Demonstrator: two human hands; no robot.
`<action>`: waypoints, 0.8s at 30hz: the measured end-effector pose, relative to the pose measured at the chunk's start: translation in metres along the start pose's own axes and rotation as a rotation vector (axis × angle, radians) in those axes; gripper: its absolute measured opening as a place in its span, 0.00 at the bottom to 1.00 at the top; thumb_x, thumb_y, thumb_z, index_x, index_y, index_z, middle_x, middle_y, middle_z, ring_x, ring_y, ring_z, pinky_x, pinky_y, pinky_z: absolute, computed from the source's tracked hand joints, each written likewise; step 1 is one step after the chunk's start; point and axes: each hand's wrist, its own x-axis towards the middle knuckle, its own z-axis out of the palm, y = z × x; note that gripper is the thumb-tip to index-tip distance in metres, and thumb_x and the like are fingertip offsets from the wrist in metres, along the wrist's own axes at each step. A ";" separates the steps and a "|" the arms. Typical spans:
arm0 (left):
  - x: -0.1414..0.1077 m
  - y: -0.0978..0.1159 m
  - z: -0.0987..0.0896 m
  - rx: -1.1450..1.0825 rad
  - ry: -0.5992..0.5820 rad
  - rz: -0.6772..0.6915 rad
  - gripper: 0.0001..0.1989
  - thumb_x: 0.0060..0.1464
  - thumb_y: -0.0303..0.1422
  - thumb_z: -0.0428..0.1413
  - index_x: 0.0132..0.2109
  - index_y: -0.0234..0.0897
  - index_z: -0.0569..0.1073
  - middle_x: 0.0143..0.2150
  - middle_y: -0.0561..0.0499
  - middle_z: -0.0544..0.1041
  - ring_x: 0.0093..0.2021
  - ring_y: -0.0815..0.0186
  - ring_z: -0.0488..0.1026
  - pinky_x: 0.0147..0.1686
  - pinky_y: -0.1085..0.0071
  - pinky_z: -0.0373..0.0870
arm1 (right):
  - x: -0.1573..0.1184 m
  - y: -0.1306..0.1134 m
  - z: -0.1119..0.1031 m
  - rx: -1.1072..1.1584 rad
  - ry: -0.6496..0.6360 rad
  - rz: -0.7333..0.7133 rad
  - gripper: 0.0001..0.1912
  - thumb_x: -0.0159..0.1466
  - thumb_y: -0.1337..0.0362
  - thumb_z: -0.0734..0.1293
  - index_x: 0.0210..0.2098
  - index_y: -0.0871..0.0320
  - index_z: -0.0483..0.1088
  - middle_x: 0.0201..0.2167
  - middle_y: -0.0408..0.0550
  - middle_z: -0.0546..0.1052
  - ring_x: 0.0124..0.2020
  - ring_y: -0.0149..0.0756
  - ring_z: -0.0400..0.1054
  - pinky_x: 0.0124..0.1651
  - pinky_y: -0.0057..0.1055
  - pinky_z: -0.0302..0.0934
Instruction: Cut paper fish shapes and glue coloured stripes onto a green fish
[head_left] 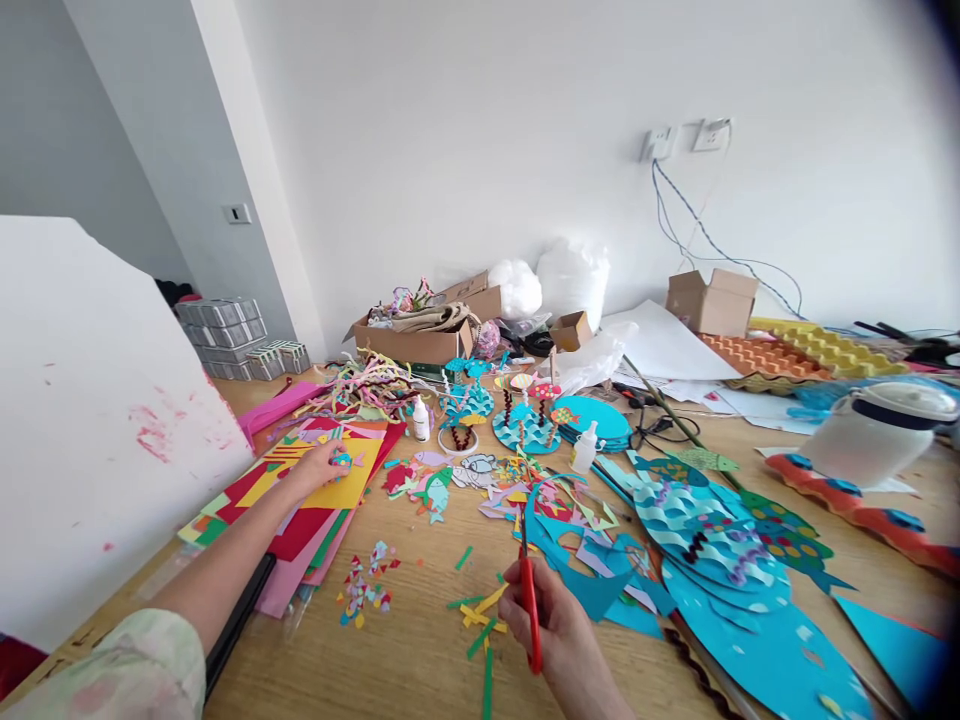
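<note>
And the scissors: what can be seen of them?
The scissors have a bright red, plastic-looking handle and slim, dark blades that look like metal. The right hand grips the handle over the wooden table, blades pointing away from the person, left of some blue paper scraps. The fingers hide part of the handle; whether the blades are slightly parted is too small to tell.

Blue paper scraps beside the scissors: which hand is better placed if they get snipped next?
Probably the right: the right hand holds the red-handled scissors close to the blue paper scraps. The left hand is farther away, over the yellow paper.
</note>
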 end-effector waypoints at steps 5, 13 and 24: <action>0.001 0.005 -0.013 0.144 0.057 0.078 0.14 0.55 0.34 0.52 0.49 0.34 0.67 0.49 0.46 0.69 0.45 0.60 0.69 0.42 0.57 0.68 | 0.001 -0.001 0.001 0.013 -0.012 0.019 0.09 0.47 0.62 0.65 0.27 0.57 0.62 0.18 0.37 0.62 0.20 0.30 0.57 0.23 0.25 0.50; -0.006 -0.019 -0.070 0.300 0.132 -0.071 0.15 0.56 0.36 0.52 0.49 0.34 0.67 0.47 0.48 0.70 0.43 0.58 0.70 0.41 0.58 0.69 | 0.000 0.004 0.000 -0.020 -0.056 0.012 0.09 0.49 0.62 0.65 0.28 0.57 0.61 0.18 0.37 0.63 0.20 0.29 0.57 0.23 0.24 0.51; -0.003 -0.064 -0.068 0.336 0.088 -0.167 0.15 0.56 0.35 0.52 0.50 0.34 0.66 0.49 0.46 0.69 0.44 0.60 0.70 0.41 0.58 0.69 | 0.002 0.013 -0.004 -0.065 -0.074 0.021 0.11 0.50 0.61 0.67 0.30 0.58 0.62 0.20 0.38 0.65 0.23 0.31 0.60 0.26 0.25 0.54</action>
